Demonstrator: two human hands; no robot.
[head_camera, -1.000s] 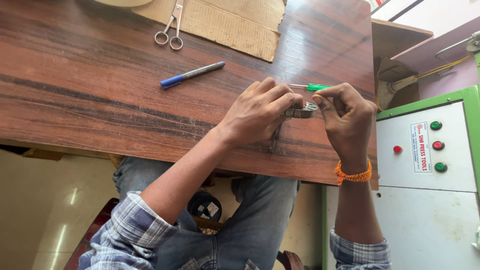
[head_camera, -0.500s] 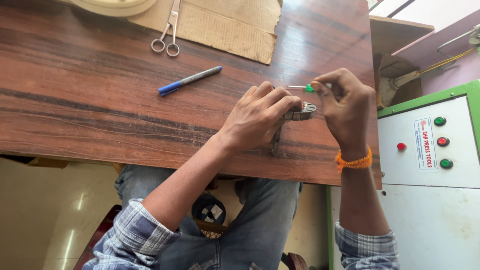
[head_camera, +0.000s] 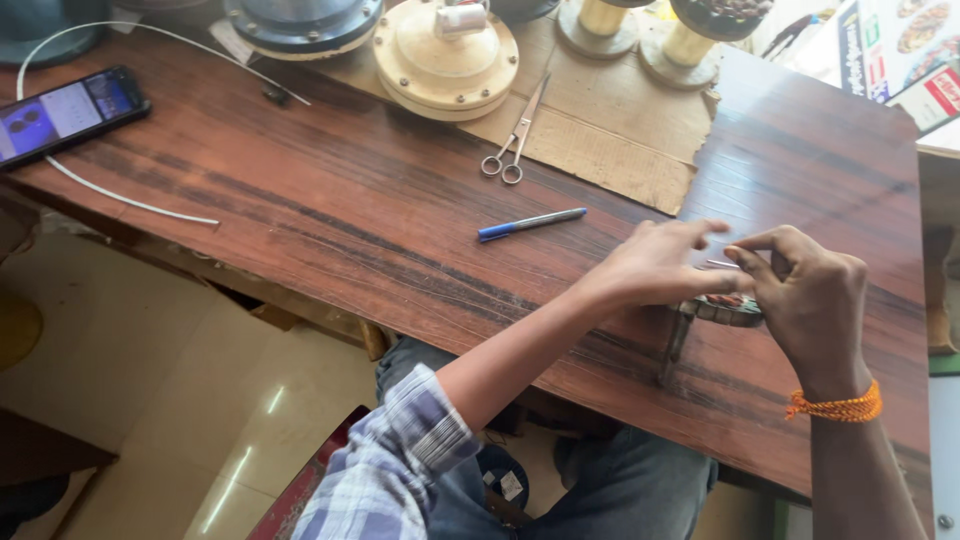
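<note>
Metal, ring-shaped part sits on the worktop near its right edge; my left hand steadies it, fingers spread, while my right hand pinches a thin pin. I'd work slowly.

Bright daylight, glare on floor tiles, slightly soft focus.
</note>
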